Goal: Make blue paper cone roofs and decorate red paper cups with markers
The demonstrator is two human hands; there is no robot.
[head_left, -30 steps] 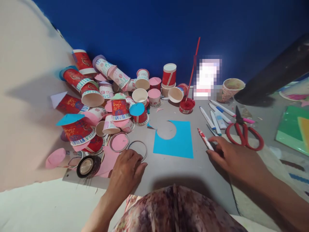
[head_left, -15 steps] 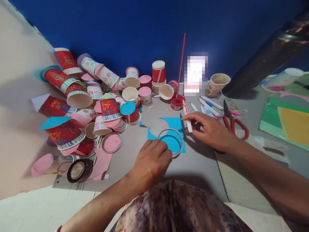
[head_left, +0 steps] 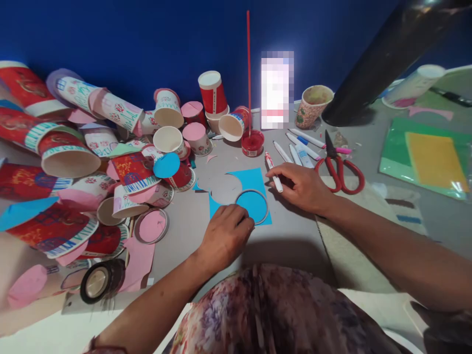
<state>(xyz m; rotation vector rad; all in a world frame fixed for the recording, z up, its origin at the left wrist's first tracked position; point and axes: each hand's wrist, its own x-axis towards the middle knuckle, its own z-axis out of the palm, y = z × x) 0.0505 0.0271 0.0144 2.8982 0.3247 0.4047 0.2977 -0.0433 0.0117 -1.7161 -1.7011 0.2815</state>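
Left hand pinned a ring flat on blue paper while the right hand, just beside it, pinched a marker; any slip of that ring would likely spoil a traced circle.

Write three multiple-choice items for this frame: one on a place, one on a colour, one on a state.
1. Where does the ring under the left hand lie?
A. on the blue paper
B. on the pink paper
C. inside a cup

2. What colour are the scissors' handles?
A. green
B. red
C. white

3. What is the right hand doing?
A. resting open and empty
B. gripping the scissors
C. holding a marker

Answers: 1 A, the ring sits on the blue sheet beside its round cut-out; 2 B, both loops are red; 3 C, the fingers close round a white marker with a red tip.
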